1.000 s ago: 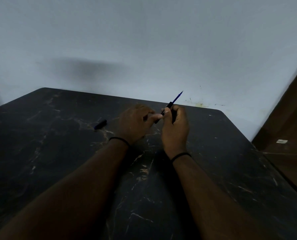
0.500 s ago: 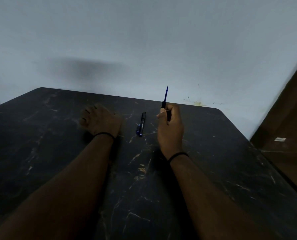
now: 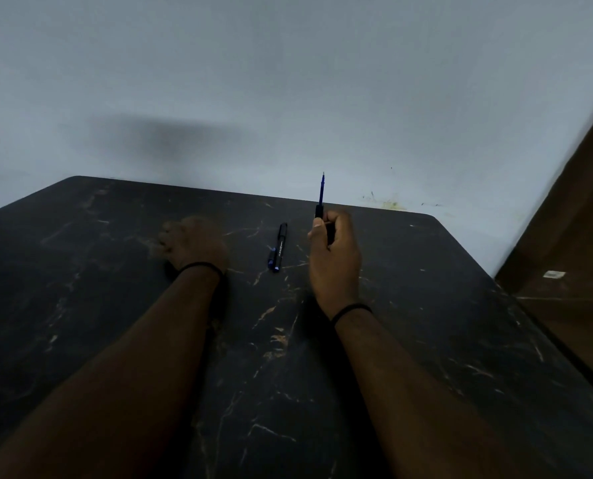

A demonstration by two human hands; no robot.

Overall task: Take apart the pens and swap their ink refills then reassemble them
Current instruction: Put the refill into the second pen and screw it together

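- Right hand: raised above the table, fingers curled around a black pen section, thumb pressed to its side. Hand sits right of centre, near the far edge of the table.
- Blue refill: thin blue rod standing out of the top of the black section, close to upright, tip pointing up against the wall. Tip narrows to a fine point; no detail resolvable there.
- Most of the held part is hidden inside the fist; only a short black collar shows above the thumb.
- Second pen: lies flat on the table between the two hands, touching neither. Black barrel, far end black and tapered, near end capped blue, with a blue clip-like piece along its left side.
- Writing: a line of small pale print runs along the barrel of the lying pen. Too small and dim to read; no brand identified.
- Left hand: resting on the table left of the lying pen, motion-blurred. Fingers look bent downward toward the surface; cannot tell whether they hold anything.
- Both wrists carry a thin black band.
- Table: dark stone-look top with pale and tan veins.
- Lighting dim overall.
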